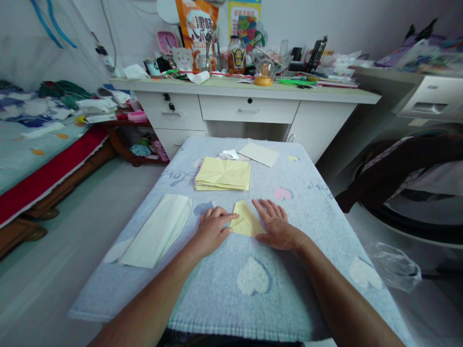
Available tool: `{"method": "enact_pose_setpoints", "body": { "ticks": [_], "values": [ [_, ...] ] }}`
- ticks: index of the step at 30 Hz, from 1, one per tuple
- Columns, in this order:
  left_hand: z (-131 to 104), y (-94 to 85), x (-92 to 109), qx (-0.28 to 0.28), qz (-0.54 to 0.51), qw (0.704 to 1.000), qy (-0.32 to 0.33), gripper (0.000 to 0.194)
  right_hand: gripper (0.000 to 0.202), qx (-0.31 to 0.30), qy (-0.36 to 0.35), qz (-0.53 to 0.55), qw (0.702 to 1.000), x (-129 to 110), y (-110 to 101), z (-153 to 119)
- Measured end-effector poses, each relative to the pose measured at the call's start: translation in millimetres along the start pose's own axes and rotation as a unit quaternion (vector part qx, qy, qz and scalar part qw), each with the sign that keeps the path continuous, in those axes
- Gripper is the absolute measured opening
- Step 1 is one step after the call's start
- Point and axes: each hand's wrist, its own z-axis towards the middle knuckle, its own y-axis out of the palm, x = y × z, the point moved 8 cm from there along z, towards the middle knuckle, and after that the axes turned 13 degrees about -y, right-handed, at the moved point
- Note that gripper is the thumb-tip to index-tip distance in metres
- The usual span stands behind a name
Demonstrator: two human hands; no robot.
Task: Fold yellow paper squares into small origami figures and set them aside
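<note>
A folded piece of yellow paper [246,220] lies flat on the cloth-covered table [217,289], between my two hands. My left hand [214,226] touches its left side, the index finger stretched across the paper and the other fingers partly curled. At the paper's right edge my right hand [275,225] lies palm down, fingers spread and extended. Just beyond sits a stack of creased yellow sheets [224,173]. Left of my left hand is a long folded bundle of pale paper [159,231].
A cream card [259,153] and a crumpled white paper [228,154] lie at the table's far end. Behind stands a white desk [249,108] crowded with jars and small items. A bed [54,149] is at left, a washing machine [427,111] at right.
</note>
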Motion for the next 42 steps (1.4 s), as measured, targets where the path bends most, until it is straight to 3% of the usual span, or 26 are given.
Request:
{"method": "enact_pose_setpoints", "body": {
  "ticks": [4, 10, 14, 16, 18, 24, 28, 31, 33, 36, 39, 42],
  "values": [
    [-1.1, -0.9, 0.5, -0.008, -0.012, 1.0, 0.007, 0.046, 0.104, 0.008, -0.029, 0.043, 0.999, 2.8, -5.6, -1.1],
    [-2.7, -6.6, 1.3, -0.02, -0.055, 0.998, 0.01, 0.058, 0.081, 0.125, -0.032, 0.086, 0.988, -11.8, -14.3, 8.0],
    [0.9, -16.6, -4.3, 0.059, -0.089, 0.994, -0.001, 0.04, 0.083, 0.164, -0.024, 0.042, 0.985, -21.4, -9.6, 14.2],
    [2.4, -20.1, -11.0, 0.118, -0.062, 0.99, -0.04, 0.028, 0.081, 0.172, -0.031, 0.026, 0.984, -24.2, -7.6, 15.9],
    [3.2, -18.1, -11.5, 0.14, -0.024, 0.988, -0.059, 0.022, 0.079, 0.179, -0.034, 0.016, 0.983, -25.2, -6.9, 16.4],
    [5.8, -9.6, 5.9, 0.109, -0.021, 0.993, -0.035, 0.016, 0.082, 0.187, -0.034, 0.03, 0.981, -27.7, -7.2, 16.2],
    [7.0, -6.0, 14.2, 0.053, -0.134, 0.99, -0.004, 0.008, 0.092, 0.232, -0.05, 0.095, 0.967, -29.4, -14.0, 13.8],
    [5.2, -0.1, 16.4, -0.008, -0.264, 0.965, 0.009, 0.006, 0.096, 0.279, -0.054, 0.228, 0.931, -22.9, -18.6, 12.1],
    [3.7, 1.2, 15.9, -0.023, -0.335, 0.942, 0.006, 0.008, 0.074, 0.259, -0.055, 0.371, 0.89, -18.1, -12.0, 15.9],
    [2.8, 1.9, 16.3, -0.04, -0.429, 0.903, 0.002, 0.014, 0.036, 0.215, -0.042, 0.559, 0.8, -15.9, 0.5, 22.2],
    [4.5, 4.2, 16.0, -0.069, -0.515, 0.854, -0.013, 0.026, 0.035, 0.248, -0.028, 0.637, 0.73, -12.5, 1.0, 23.5],
    [7.4, 4.1, 9.9, -0.063, -0.576, 0.814, -0.041, 0.028, 0.039, 0.262, -0.041, 0.657, 0.705, -15.2, 1.2, 24.9]
  ]
}}
